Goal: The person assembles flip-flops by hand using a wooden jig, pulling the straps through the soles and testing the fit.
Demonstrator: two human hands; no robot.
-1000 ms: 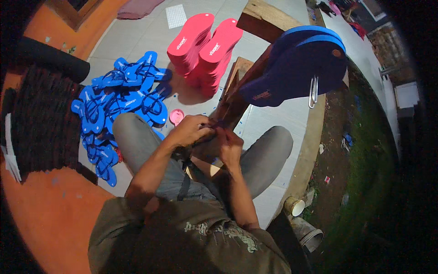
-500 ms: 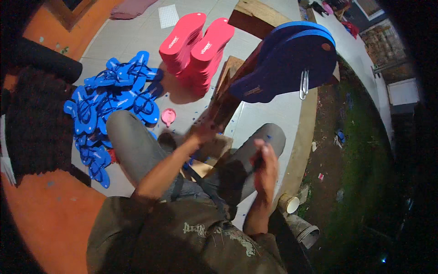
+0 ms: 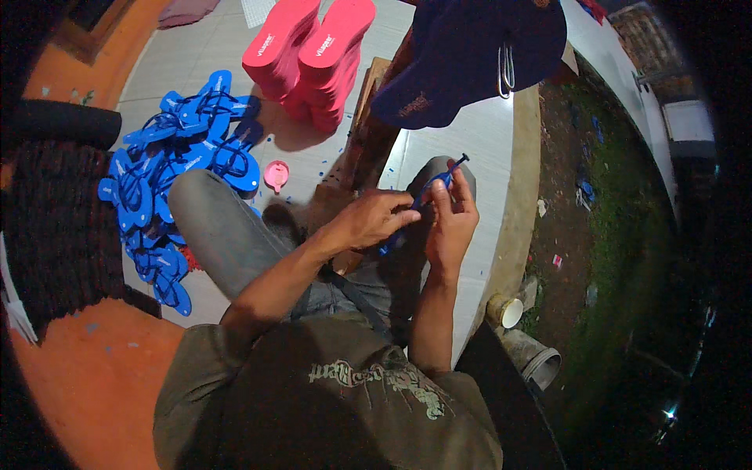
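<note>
**Both hands pinch a blue sandal strap above the lap**

The fingers of the right hand (image 3: 450,223) are closed around a thin blue strap (image 3: 435,185), thumb and forefinger pressed together on it near its upper part. The strap's dark knobbed end sticks up past the fingertips. The left hand (image 3: 374,221) comes in from the other side, its fingers curled together and pinching the lower stretch of the same strap, so the two hands meet almost knuckle to knuckle. The strap hangs between them, over the person's knees in grey trousers (image 3: 227,235).

Just beyond the hands stands a wooden block (image 3: 368,125), rising from the pale tiled floor (image 3: 478,133). A small pink round lid (image 3: 276,175) lies on the tiles to the left of it. Farther left, a loose heap of blue straps (image 3: 168,172) spreads beside a dark woven mat (image 3: 55,227). Two stacks of pink sandal soles (image 3: 313,55) stand behind the block, and a bundle of dark blue soles (image 3: 478,55) hangs at the top, a metal clip showing on it. To the right, the tiled edge drops to dirt, where a white pipe end (image 3: 509,312) shows.
</note>
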